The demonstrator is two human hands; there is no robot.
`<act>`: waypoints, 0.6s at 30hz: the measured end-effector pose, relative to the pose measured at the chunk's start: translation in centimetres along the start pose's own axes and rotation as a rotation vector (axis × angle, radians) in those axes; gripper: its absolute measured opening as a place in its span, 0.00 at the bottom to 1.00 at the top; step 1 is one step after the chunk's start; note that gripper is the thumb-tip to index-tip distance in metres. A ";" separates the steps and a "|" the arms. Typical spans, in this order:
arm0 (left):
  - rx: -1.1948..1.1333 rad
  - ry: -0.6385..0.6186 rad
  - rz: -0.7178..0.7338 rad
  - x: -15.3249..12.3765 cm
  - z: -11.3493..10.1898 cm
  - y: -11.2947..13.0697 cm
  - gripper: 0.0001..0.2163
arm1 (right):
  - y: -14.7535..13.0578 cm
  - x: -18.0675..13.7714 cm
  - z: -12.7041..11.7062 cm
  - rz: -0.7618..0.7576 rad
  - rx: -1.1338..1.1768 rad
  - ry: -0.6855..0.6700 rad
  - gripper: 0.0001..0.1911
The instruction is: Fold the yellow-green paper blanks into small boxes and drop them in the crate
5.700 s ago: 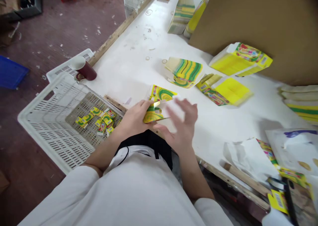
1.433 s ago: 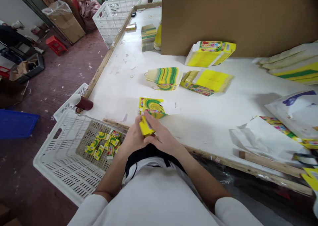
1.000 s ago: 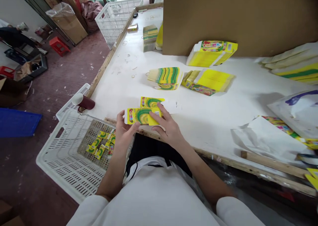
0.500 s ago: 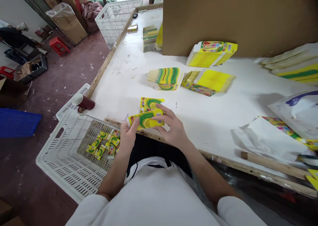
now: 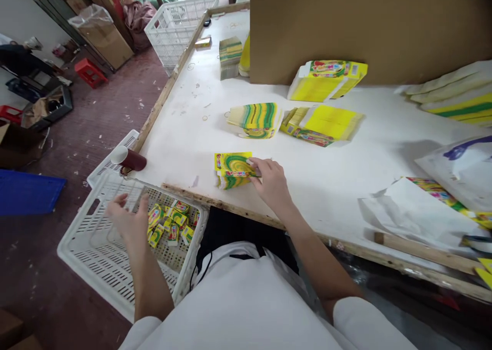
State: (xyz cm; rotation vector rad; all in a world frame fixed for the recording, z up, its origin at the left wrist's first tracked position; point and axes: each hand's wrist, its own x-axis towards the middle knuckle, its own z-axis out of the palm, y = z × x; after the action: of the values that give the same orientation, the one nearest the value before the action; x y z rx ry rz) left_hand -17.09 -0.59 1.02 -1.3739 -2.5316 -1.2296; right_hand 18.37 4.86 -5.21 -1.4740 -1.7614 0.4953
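Observation:
My left hand (image 5: 130, 219) is over the white plastic crate (image 5: 92, 258), with fingers spread and nothing in them. Small yellow-green boxes (image 5: 172, 233) lie scattered in the bottom of that crate. On the white table, my right hand (image 5: 271, 181) pinches the right end of a flat yellow-green carton (image 5: 233, 161), the top one of a small pile near the front edge. The tips of the right fingers are partly hidden. Behind the pile rest a bundle of cartons with striped edges (image 5: 255, 117) and another yellow bundle (image 5: 326, 124).
A maroon mug (image 5: 130, 158) lies on its side at the table's left edge. A large cardboard sheet (image 5: 365, 27) stands along the back, with a carton bundle (image 5: 326, 81) before it. White paper (image 5: 415, 211) and a wooden stick (image 5: 423, 252) lie at right. A person (image 5: 26, 58) is far left.
The carton held between both hands has left them. My left hand has moved left over the crate and opened. My right hand has come onto the carton pile on the table.

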 end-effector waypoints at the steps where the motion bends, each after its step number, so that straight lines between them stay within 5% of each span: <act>1: -0.132 -0.058 -0.003 -0.9 0.9 0.6 0.28 | -0.4 -0.1 -0.1 0.001 0.002 0.013 0.22; 7: -0.930 -0.631 0.139 -8.5 7.6 8.7 0.42 | -4.4 -1.8 -1.2 -0.063 0.236 -0.053 0.23; 9: -1.062 -0.745 0.065 -10.2 8.5 11.3 0.33 | -5.6 -2.6 -1.2 -0.071 0.384 -0.132 0.22; 13: -1.219 -0.657 -0.074 -10.7 8.8 14.2 0.21 | -7.1 -3.6 -0.5 -0.018 0.772 -0.251 0.27; 16: -1.122 -0.507 -0.061 -10.0 9.3 14.2 0.27 | -7.3 -3.6 0.3 0.023 0.793 -0.207 0.24; 18: -0.869 -0.557 0.098 -9.8 9.7 13.2 0.34 | -7.1 -3.3 0.5 0.044 0.716 -0.159 0.21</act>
State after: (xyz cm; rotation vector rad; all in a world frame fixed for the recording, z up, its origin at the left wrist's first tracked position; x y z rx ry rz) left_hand 1.61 2.78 -0.76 -2.2158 -2.1911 -2.3607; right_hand 13.51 0.05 -1.44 -0.9772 -1.4354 1.1510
